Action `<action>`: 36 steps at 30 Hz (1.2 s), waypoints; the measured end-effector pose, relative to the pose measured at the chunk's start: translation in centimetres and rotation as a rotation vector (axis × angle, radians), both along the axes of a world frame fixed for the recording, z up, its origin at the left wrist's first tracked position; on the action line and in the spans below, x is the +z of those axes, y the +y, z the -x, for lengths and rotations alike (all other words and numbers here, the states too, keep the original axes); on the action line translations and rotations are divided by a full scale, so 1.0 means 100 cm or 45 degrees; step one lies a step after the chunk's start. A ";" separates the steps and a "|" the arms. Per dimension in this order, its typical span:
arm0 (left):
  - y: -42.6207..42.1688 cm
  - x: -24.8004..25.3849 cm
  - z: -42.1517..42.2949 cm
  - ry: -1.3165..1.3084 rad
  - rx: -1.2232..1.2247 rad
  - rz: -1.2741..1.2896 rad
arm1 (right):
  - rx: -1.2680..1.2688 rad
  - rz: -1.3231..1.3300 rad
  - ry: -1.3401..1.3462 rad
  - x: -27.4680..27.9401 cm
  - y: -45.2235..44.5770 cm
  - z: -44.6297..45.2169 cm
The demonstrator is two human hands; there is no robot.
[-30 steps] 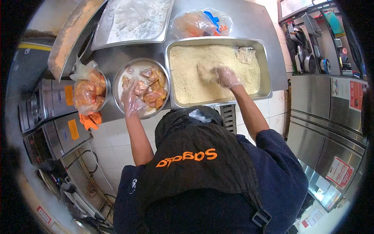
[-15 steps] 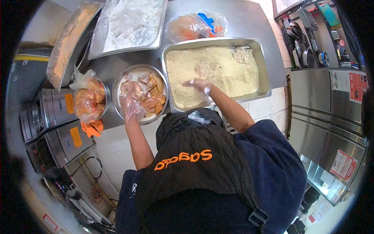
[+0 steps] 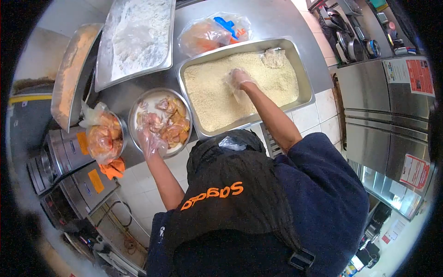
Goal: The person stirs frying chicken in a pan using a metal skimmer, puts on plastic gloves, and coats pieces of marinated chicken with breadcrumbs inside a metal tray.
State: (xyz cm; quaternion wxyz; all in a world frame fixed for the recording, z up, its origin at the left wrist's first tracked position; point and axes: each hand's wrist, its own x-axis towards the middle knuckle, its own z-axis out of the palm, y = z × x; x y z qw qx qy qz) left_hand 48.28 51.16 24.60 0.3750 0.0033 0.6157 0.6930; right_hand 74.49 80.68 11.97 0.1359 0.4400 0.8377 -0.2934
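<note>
My left hand (image 3: 152,141), in a clear plastic glove, is at the lower left of a round metal bowl (image 3: 134,121) with raw chicken pieces (image 3: 175,127) in a whitish liquid. Its fingers touch a pale piece and look bent around it. My right hand (image 3: 241,79), also gloved, presses down into the pale yellow crumbs (image 3: 212,99) in a large steel tray (image 3: 307,94). Its fingertips are hidden, so what is under them cannot be made out. A crumb-coated piece (image 3: 273,58) lies at the tray's top right corner.
A tray of white flour (image 3: 138,39) stands at the upper left, beside a tilted tray of orange-brown powder (image 3: 74,74). Bagged chicken (image 3: 105,138) sits in a bowl at the left, above an orange cloth (image 3: 112,168). Another plastic bag (image 3: 207,34) lies behind the crumb tray.
My right hand swept left over the crumbs, then moved back up to the tray's middle, over the coated piece seen there. My left hand stays at the bowl. The whole view has turned slightly.
</note>
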 end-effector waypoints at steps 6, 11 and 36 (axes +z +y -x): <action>0.001 0.001 -0.004 -0.072 -0.055 0.097 | 0.110 0.054 0.082 0.025 -0.011 -0.004; 0.005 0.024 -0.015 -0.029 0.014 0.083 | -0.555 -0.562 0.140 0.054 0.015 -0.078; 0.001 -0.012 -0.010 -0.083 0.028 0.129 | -0.826 -0.207 -0.311 0.080 0.025 -0.199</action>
